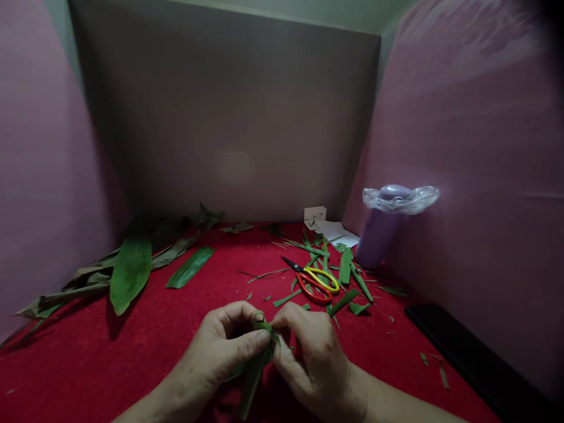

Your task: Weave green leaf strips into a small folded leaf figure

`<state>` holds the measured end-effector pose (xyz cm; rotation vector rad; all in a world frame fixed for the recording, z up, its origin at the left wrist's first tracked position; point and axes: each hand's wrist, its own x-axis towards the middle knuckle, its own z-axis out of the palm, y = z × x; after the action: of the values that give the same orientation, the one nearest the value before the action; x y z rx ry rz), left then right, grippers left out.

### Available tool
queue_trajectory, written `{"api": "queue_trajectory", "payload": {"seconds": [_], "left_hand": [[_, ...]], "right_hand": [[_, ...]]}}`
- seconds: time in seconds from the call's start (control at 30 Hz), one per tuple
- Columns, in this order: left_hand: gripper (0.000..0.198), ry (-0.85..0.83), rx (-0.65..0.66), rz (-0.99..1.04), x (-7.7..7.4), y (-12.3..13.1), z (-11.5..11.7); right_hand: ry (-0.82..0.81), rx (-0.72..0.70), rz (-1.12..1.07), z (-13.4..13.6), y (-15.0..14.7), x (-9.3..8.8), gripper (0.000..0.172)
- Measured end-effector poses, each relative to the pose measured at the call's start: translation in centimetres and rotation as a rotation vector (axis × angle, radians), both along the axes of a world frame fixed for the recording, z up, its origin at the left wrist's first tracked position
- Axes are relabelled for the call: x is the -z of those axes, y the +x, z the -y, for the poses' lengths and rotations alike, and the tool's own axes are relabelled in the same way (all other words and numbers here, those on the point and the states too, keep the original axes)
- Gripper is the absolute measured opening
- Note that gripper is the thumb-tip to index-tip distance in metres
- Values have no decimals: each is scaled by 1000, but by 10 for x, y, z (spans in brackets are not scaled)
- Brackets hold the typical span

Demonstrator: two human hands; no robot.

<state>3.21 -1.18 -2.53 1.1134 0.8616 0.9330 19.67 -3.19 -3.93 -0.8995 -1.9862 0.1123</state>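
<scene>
Both hands meet low in the middle of the head view around a folded green leaf, whose long strip hangs down between them. My left hand pinches its top between thumb and fingers; a small curl of leaf pokes up there. Thumb and bent forefinger of my right hand close on the same spot from the right, on a thin end of the leaf. The exact fold under the fingertips is hidden. Just beyond the hands lie scissors with one red and one yellow handle, blades pointing up and left.
Cut leaf scraps litter the red cloth around the scissors. Large leaves, some dried, lie at left beside a cut leaf piece. At right stand a purple bottle with plastic wrap and a black flat object. White papers lie behind.
</scene>
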Motion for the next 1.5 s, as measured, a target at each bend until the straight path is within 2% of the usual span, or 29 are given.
{"api": "queue_trajectory", "payload": {"seconds": [0.23, 0.4, 0.83, 1.03, 1.5], "left_hand": [[20, 8, 4, -5, -2, -1, 0], [15, 9, 15, 32, 2, -2, 0], [22, -162, 0, 141, 2, -3, 0], [19, -143, 49, 123, 5, -5, 1], [21, -79, 0, 101, 10, -5, -3]], "right_hand": [[-26, 12, 3, -1, 1, 2, 8], [-34, 1, -11, -1, 1, 1, 9], [-5, 43, -20, 0, -2, 3, 10], [-21, 55, -24, -1, -2, 3, 8], [-63, 41, -11, -2, -1, 6, 8]]}}
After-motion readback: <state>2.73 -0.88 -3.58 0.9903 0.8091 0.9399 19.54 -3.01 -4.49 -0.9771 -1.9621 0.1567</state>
